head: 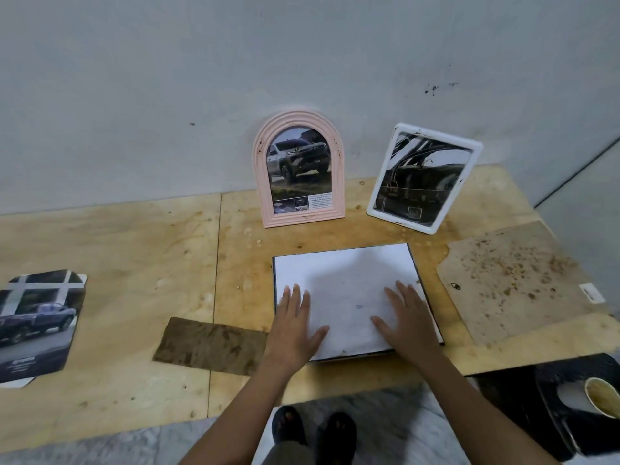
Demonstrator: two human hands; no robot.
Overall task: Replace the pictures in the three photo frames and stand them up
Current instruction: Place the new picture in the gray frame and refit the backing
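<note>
Now | left hand [295, 322], right hand [407, 320] flat, released | pressing white sheet [349, 280]

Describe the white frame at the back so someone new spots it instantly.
Start at the grey wall behind the plywood table. Two frames stand before it; the white frame is the right one. Unlike the pink arched frame beside it, it is rectangular, round-cornered and holds a dark picture.
</note>
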